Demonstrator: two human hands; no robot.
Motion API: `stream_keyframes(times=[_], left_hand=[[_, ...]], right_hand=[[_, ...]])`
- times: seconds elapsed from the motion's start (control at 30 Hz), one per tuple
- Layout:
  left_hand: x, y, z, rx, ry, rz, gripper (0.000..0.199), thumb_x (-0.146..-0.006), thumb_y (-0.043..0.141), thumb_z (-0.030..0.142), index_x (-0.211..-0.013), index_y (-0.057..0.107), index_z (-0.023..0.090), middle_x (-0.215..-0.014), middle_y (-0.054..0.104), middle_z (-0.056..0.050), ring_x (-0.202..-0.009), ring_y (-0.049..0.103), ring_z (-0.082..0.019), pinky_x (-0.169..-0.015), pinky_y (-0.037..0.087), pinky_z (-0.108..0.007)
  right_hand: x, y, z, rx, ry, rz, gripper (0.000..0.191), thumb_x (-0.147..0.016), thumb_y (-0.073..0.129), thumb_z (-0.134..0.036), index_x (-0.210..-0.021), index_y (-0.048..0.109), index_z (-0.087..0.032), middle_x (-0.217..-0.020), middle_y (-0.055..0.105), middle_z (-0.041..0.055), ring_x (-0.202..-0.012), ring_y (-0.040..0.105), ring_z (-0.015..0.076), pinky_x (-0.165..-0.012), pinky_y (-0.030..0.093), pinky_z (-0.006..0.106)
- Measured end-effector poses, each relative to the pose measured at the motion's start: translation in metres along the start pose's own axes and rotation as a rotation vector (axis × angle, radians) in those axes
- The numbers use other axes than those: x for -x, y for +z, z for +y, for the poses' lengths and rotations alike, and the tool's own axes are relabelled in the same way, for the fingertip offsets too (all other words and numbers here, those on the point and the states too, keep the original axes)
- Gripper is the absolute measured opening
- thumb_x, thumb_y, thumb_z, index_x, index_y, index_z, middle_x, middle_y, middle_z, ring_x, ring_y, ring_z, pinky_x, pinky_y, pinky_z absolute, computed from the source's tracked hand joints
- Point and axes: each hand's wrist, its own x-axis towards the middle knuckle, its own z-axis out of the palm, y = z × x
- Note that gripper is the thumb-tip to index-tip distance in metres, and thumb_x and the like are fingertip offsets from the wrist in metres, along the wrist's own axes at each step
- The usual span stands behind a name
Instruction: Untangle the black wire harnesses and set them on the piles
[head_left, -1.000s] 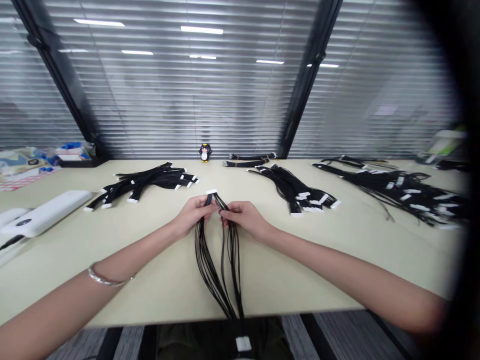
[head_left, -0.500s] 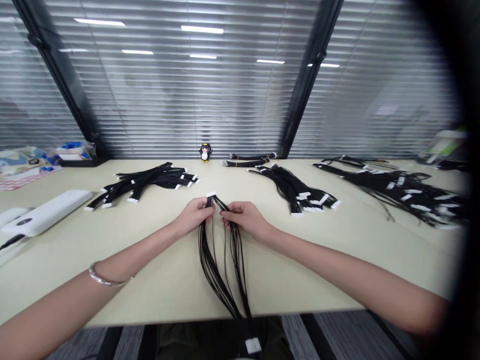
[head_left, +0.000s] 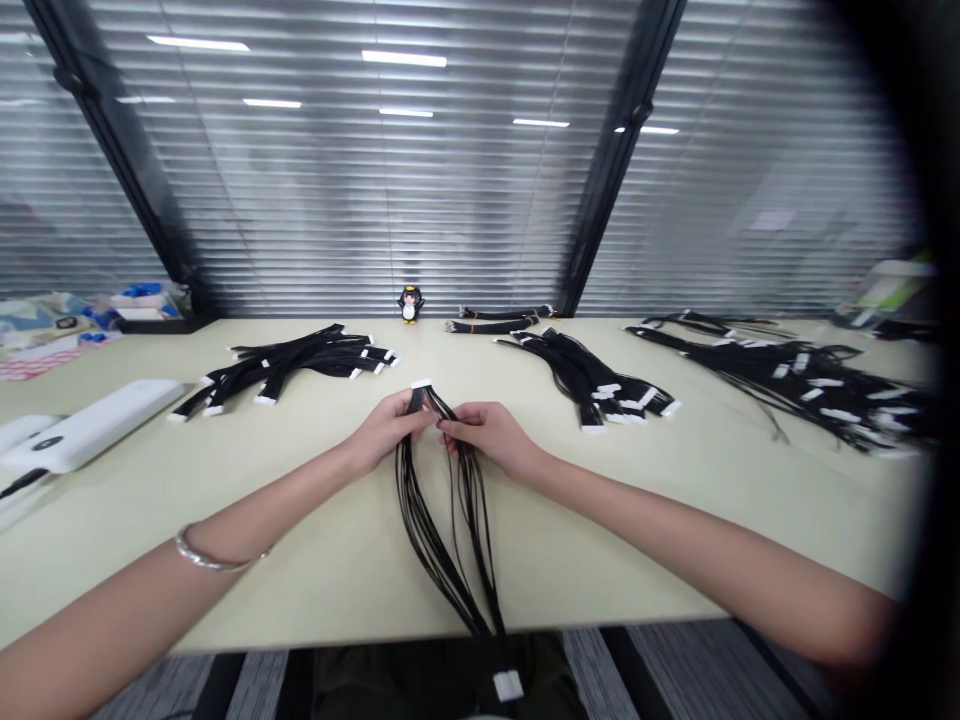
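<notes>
A black wire harness [head_left: 426, 540] with a white connector [head_left: 422, 384] at its far end hangs between my hands. Its thin wires are split into a left and a right bundle, which run down over the table's front edge to a second white connector [head_left: 508, 685] above my lap. My left hand [head_left: 390, 425] is closed around the left bundle just below the far connector. With thumb and fingers, my right hand [head_left: 480, 430] pinches wires of the right bundle. A single wire hangs in the gap between the bundles.
Piles of black harnesses with white connectors lie at left [head_left: 292, 365], middle right [head_left: 592, 375] and far right [head_left: 810, 385]. Two tied wire bundles [head_left: 499, 326] and a penguin figure [head_left: 410, 304] are at the back. A white power bank [head_left: 97, 425] with a cable lies on the left.
One of the two loose wires in the gap is now with the left bundle. My left thumb has shifted slightly right, closer to my right fingers.
</notes>
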Motion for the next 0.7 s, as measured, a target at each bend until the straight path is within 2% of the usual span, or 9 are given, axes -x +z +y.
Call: stream_keyframes(times=[0.13,0.27,0.37,0.43,0.6,0.7], left_hand=[[-0.001,-0.002,0.0,-0.039,-0.019,0.012,0.022,-0.069,0.058,0.031,-0.079,0.054,0.011,-0.068,0.053,0.0,-0.056,0.041,-0.004,-0.054,0.03,-0.017],[-0.002,-0.006,-0.007,-0.091,-0.006,-0.027,0.01,-0.071,0.05,0.022,-0.07,0.049,0.013,-0.058,0.048,0.002,-0.057,0.043,-0.006,-0.056,0.032,-0.019],[-0.003,-0.008,-0.01,-0.145,-0.024,-0.034,0.006,-0.07,0.047,0.019,-0.071,0.048,0.013,-0.056,0.047,0.002,-0.055,0.044,-0.006,-0.056,0.033,-0.019],[-0.002,-0.007,-0.01,-0.098,-0.022,-0.003,0.007,-0.07,0.047,0.02,-0.074,0.048,0.014,-0.057,0.048,0.002,-0.057,0.046,-0.007,-0.057,0.035,-0.02],[-0.001,-0.003,-0.003,0.092,-0.016,0.053,0.015,-0.072,0.05,0.025,-0.081,0.049,0.013,-0.079,0.056,-0.003,-0.075,0.055,-0.011,-0.067,0.043,-0.023],[0.0,-0.002,-0.002,0.112,-0.032,0.021,0.014,-0.073,0.048,0.024,-0.083,0.046,0.015,-0.062,0.048,0.002,-0.06,0.052,-0.009,-0.06,0.041,-0.022]], right_hand=[[0.0,0.0,0.001,0.024,-0.018,-0.02,0.031,-0.077,0.057,-0.043,-0.083,0.063,-0.013,-0.074,0.063,0.0053,-0.064,0.056,0.0135,-0.066,0.043,0.027],[0.001,-0.001,0.003,0.128,-0.065,0.032,0.027,-0.078,0.056,-0.041,-0.081,0.063,-0.014,-0.072,0.062,0.0036,-0.068,0.056,0.0139,-0.068,0.041,0.027],[0.001,-0.001,0.004,0.184,-0.067,0.035,0.029,-0.077,0.057,-0.043,-0.078,0.063,-0.014,-0.072,0.061,0.0038,-0.069,0.055,0.0144,-0.067,0.04,0.026],[0.001,-0.001,0.002,0.168,-0.062,0.017,0.031,-0.078,0.055,-0.044,-0.077,0.062,-0.014,-0.073,0.062,0.0042,-0.069,0.055,0.0143,-0.067,0.04,0.026],[0.0,0.001,-0.002,0.131,-0.089,0.003,0.031,-0.084,0.046,-0.042,-0.08,0.061,-0.015,-0.072,0.059,0.0026,-0.065,0.051,0.0122,-0.063,0.038,0.024],[0.0,0.0,-0.001,0.179,-0.092,0.028,0.029,-0.083,0.048,-0.04,-0.076,0.06,-0.015,-0.067,0.055,0.001,-0.062,0.047,0.0111,-0.059,0.036,0.023]])
